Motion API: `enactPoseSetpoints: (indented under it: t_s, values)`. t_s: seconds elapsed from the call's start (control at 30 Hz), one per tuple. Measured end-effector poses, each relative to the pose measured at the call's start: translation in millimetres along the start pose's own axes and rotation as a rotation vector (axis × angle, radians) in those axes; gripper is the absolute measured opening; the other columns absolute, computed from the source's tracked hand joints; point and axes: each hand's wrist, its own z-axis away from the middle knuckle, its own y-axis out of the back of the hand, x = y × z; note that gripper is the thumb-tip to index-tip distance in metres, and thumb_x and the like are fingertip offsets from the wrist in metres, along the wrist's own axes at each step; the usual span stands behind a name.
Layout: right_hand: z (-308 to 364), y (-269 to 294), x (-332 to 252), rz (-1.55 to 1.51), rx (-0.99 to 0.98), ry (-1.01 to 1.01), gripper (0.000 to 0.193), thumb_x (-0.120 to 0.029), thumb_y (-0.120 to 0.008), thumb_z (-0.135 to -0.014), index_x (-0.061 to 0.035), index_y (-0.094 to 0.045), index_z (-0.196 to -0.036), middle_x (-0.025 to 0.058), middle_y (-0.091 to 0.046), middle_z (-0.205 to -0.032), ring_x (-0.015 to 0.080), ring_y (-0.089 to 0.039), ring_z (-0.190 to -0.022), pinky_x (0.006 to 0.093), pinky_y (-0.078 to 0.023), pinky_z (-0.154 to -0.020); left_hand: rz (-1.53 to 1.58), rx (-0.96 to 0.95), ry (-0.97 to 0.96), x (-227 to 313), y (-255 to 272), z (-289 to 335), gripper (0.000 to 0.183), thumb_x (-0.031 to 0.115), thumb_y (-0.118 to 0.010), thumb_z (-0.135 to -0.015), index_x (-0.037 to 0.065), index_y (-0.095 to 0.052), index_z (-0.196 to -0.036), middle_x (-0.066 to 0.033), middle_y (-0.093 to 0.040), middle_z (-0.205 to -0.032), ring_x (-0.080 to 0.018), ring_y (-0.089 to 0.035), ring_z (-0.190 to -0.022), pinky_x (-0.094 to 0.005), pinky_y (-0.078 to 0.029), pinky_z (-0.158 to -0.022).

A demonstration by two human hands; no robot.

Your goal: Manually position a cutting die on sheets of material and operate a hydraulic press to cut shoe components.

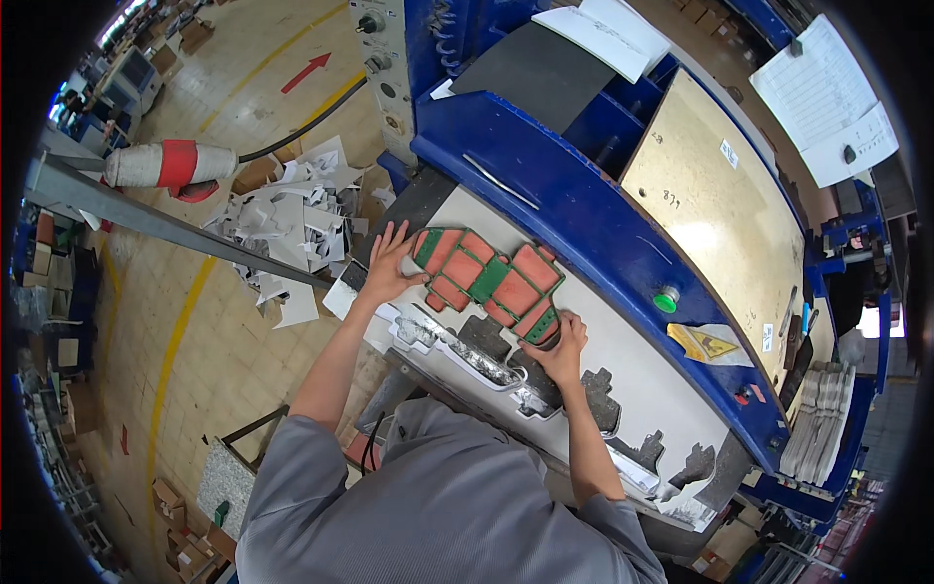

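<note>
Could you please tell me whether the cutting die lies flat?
Roughly flat: the cutting die shows its broad red face, left hand and right hand at its ends.

The worktop point(421, 198) is dark grey, and a wide white sheet point(666, 394) covers the larger part of it. Upon this sheet lies a red and green form point(488, 278) with an irregular outline, and beside it the sheet has several jagged openings point(600, 399), in which a dark surface is seen. Along the near edge there are narrow white strips point(634, 470).
</note>
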Motion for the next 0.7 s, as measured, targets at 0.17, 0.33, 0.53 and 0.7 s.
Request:
enactPoseSetpoints:
  t_s: [0.17, 0.33, 0.53, 0.7]
  values:
    - [-4.7, 0.0, 2.6, -0.047, -0.014, -0.033, 0.081, -0.033, -0.09, -0.054, -0.0034, -0.056, -0.121, 0.0115, -0.051, -0.12, 0.0308, -0.044, -0.115, 0.0441, -0.031, -0.099, -0.036, -0.027, 0.041, -0.3, 1.5, 0.5, 0.094, 0.038, -0.085, -0.064, 0.021, -0.043, -0.145, -0.0082, -0.023, -0.159, -0.0273, -0.011, -0.149, -0.0447, -0.005, -0.119]
    - [-4.2, -1.9, 3.4, -0.071, 0.012, -0.065, 0.08, -0.032, -0.09, -0.055, -0.0037, -0.056, -0.122, 0.0112, -0.051, -0.119, 0.0306, -0.045, -0.115, 0.0431, -0.031, -0.1, -0.02, -0.009, 0.026, -3.0, -1.0, -2.5, 0.094, 0.039, -0.085, -0.063, 0.021, -0.042, -0.146, -0.0075, -0.023, -0.159, -0.0274, -0.011, -0.149, -0.0447, -0.006, -0.119]
    - [-5.7, -1.2, 1.0, -0.054, 0.006, -0.074, 0.08, -0.031, -0.09, -0.057, -0.0035, -0.055, -0.123, 0.0113, -0.05, -0.12, 0.0305, -0.045, -0.116, 0.043, -0.031, -0.1, -0.038, 0.012, 0.018, -5.8, -3.7, -3.1, 0.095, 0.04, -0.085, -0.063, 0.021, -0.042, -0.146, -0.007, -0.024, -0.159, -0.0277, -0.012, -0.149, -0.0446, -0.006, -0.119]
    - [-4.7, -4.0, 5.7, -0.057, 0.018, -0.051, 0.082, -0.032, -0.09, -0.056, -0.0065, -0.055, -0.126, 0.0106, -0.051, -0.119, 0.0295, -0.044, -0.116, 0.0423, -0.03, -0.098, -0.035, 0.011, 0.024, -4.9, -3.4, -2.1, 0.094, 0.04, -0.084, -0.063, 0.021, -0.043, -0.145, -0.0069, -0.024, -0.159, -0.0273, -0.012, -0.149, -0.0444, -0.006, -0.119]
